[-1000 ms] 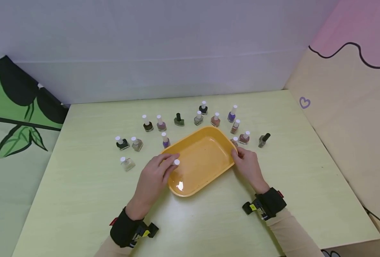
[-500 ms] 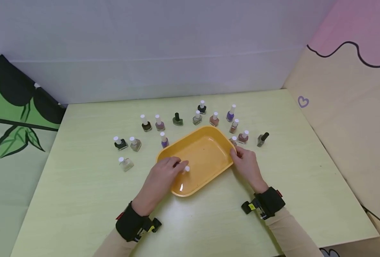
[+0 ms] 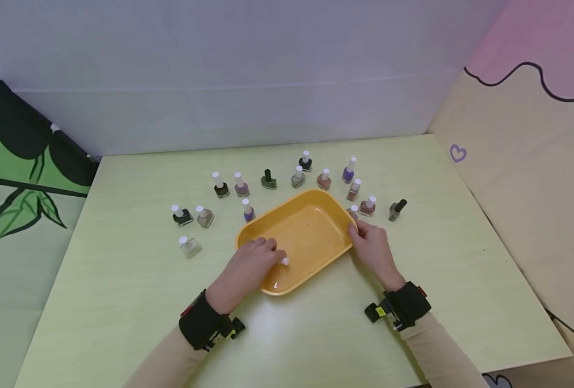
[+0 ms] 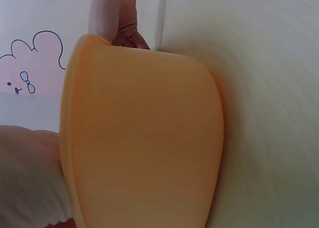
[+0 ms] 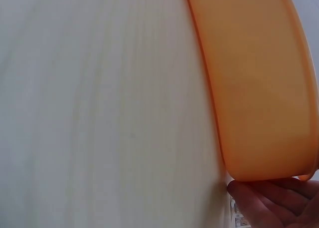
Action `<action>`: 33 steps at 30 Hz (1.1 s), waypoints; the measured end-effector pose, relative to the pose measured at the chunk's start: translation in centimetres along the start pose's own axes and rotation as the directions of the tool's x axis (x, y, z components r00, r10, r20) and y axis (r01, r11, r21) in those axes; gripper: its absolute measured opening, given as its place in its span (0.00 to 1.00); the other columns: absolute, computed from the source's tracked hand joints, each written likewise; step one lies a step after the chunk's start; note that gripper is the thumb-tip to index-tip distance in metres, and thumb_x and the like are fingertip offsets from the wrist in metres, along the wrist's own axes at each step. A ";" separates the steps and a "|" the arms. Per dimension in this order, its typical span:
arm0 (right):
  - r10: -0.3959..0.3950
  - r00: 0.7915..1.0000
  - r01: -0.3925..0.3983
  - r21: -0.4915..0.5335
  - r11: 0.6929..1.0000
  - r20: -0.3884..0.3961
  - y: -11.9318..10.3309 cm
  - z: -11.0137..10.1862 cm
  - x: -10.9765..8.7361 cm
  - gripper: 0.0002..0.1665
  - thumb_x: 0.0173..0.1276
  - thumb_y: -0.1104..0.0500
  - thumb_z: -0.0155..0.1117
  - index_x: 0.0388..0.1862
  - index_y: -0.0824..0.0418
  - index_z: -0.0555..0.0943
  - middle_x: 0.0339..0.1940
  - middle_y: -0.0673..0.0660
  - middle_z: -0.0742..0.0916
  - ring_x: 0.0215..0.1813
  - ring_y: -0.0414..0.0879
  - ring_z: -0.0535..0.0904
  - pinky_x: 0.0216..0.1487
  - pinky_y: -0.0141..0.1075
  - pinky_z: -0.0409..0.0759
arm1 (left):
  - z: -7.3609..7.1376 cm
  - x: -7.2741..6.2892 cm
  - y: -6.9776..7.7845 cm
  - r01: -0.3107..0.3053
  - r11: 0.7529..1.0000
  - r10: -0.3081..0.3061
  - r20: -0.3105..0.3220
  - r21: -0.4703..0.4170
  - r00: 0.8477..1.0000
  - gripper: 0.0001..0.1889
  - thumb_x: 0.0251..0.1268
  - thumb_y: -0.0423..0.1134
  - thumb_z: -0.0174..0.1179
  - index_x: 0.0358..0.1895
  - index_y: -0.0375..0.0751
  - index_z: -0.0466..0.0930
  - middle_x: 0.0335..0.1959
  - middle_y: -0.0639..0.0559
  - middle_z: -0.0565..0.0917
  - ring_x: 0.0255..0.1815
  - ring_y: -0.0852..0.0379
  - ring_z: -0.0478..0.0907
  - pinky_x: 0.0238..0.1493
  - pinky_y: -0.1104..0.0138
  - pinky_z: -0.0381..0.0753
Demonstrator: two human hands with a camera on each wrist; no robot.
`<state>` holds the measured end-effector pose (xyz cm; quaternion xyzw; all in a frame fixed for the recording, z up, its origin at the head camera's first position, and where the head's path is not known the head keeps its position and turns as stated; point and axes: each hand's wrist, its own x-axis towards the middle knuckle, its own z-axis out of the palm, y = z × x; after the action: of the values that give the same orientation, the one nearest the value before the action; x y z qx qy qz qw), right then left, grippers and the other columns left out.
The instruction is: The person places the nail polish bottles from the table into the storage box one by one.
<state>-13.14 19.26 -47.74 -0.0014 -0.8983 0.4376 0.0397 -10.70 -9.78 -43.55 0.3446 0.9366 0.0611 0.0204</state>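
White cap point(image 3: 285, 261) by the left hand point(image 3: 249, 265), at the fingertips, inside the rim of the yellow tray point(image 3: 316, 226), toward its left end. Presumably attached to a bottle, hidden beneath the hand. Apparently pinching with bent fingers at or just under the cap; exact grip not visible. Cannot tell height above the tray floor.

Step, as judged: setting down in the tray. Lower to full contact with the floor, steady upright, only then part the fingertips. Avoid releasing early: likely to tip or roll on so smooth a surface. Lift away straight up, without brushing the cap.

At the opposite end, right hand point(image 3: 373, 249): pinching the rim between thumb and fingers. Good as a brace; press lightly, avoid tilting. Resting, per both wrist views, on the pale table point(image 3: 136, 302).

Just beyond the far rim, toward the left: purple bottle point(image 3: 249, 214). Partly hidden behind the right end, near the right hand: pink bottle point(image 3: 353, 211). Avoid shoving the tray against either. Farther out: clear bottle point(image 3: 191, 248) to the left, black-capped bottle point(image 3: 396, 210) to the right.
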 end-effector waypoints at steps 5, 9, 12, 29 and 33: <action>0.008 1.000 -0.008 0.005 1.000 0.012 0.1 -0.1 0.1 0.16 0.81 0.59 0.56 0.46 0.69 0.87 0.26 0.58 0.82 0.32 0.50 0.74 0.31 0.30 0.67 | -0.2 0.4 0.1 0.002 1.000 -0.001 0.059 -0.017 0.998 0.11 0.63 0.32 0.72 0.46 0.51 0.92 0.41 0.49 0.84 0.40 0.50 0.77 0.47 0.61 0.83; 0.008 1.000 -0.008 -0.001 1.000 0.016 0.1 -0.1 0.1 0.16 0.81 0.59 0.55 0.45 0.69 0.86 0.25 0.57 0.81 0.32 0.50 0.74 0.31 0.31 0.67 | -0.3 0.6 0.2 0.025 0.998 -0.020 0.088 -0.052 0.996 0.08 0.63 0.37 0.72 0.44 0.49 0.93 0.39 0.50 0.84 0.40 0.50 0.75 0.47 0.62 0.82; 0.007 1.000 -0.007 -0.006 1.000 0.012 0.1 -0.1 0.1 0.16 0.81 0.59 0.55 0.43 0.68 0.86 0.24 0.57 0.80 0.31 0.50 0.73 0.30 0.31 0.66 | -0.3 0.7 0.2 0.048 0.996 -0.041 0.102 -0.073 0.994 0.07 0.62 0.35 0.72 0.43 0.46 0.93 0.37 0.50 0.84 0.39 0.51 0.75 0.45 0.62 0.82; 0.003 1.000 -0.003 -0.001 1.000 0.004 -0.1 -0.1 -0.2 0.16 0.80 0.59 0.56 0.45 0.68 0.87 0.24 0.56 0.80 0.31 0.49 0.74 0.29 0.30 0.65 | -0.1 0.4 -0.2 0.073 0.994 -0.073 -0.008 -0.079 0.997 0.13 0.61 0.42 0.74 0.48 0.43 0.88 0.41 0.49 0.85 0.41 0.51 0.79 0.46 0.61 0.85; -0.002 1.000 0.002 0.004 1.000 0.007 -0.1 -0.1 -0.1 0.16 0.80 0.59 0.55 0.48 0.69 0.87 0.25 0.57 0.82 0.31 0.48 0.74 0.29 0.30 0.65 | -0.4 -0.2 -0.6 0.062 0.993 -0.076 -0.134 -0.105 0.988 0.16 0.63 0.45 0.73 0.51 0.44 0.88 0.45 0.50 0.87 0.46 0.51 0.82 0.51 0.58 0.86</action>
<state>-12.99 19.28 -47.55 0.0013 -0.8976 0.4392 0.0369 -10.99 -10.42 -43.24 0.3054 0.9428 0.1312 -0.0250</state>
